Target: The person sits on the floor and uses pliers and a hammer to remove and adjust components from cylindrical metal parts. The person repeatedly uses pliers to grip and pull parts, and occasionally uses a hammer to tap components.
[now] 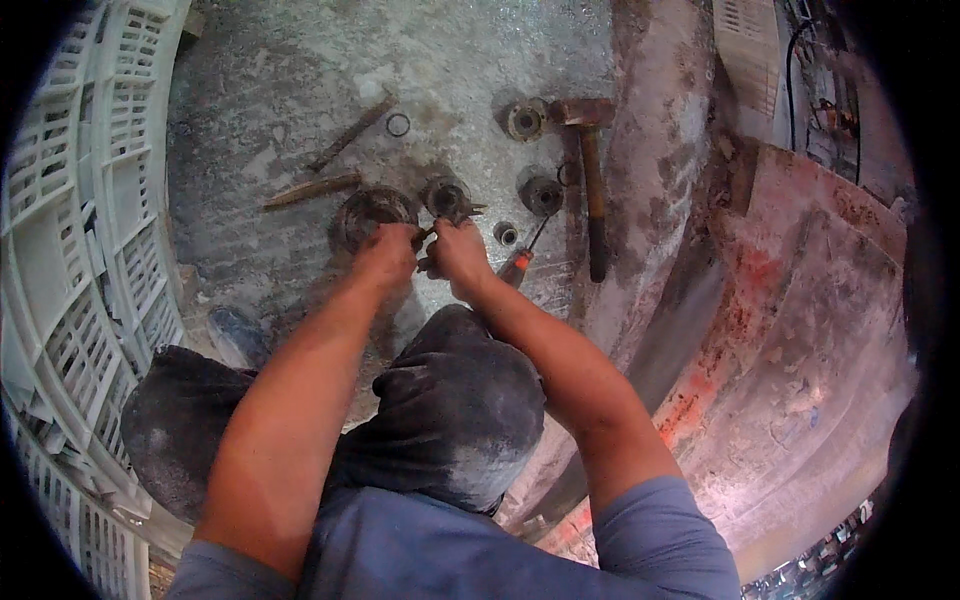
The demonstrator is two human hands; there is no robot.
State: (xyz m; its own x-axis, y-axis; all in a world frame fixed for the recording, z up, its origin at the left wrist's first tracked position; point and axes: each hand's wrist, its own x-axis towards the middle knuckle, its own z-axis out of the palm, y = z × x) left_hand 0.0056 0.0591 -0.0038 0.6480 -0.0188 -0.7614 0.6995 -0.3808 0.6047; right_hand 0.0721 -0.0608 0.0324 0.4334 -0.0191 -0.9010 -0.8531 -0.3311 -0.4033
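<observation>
My left hand [388, 258] is closed at the near rim of a wide, dark, round metal part [372, 207]; what its fingers grip is hidden. Just right of it, my right hand [457, 255] is closed around a small metal tool with pointed tips [474, 210], which stick out past the fingers; its exact kind is unclear. The tips lie over the near side of a smaller round metal part [441, 193]. A screwdriver [517, 266] with an orange and black handle lies beside my right wrist. Near its tip is a dark ring-shaped part [541, 194], and a small bushing [505, 233] is closer to my hand.
A hammer [593, 190] lies at right beside a flanged metal part [525, 120]. A thin ring [398, 124], a rusty rod [352, 133] and a wooden stick [312, 188] lie beyond my hands. White plastic crates [125, 190] line the left; a large curved, worn sheet [790, 330] stands right.
</observation>
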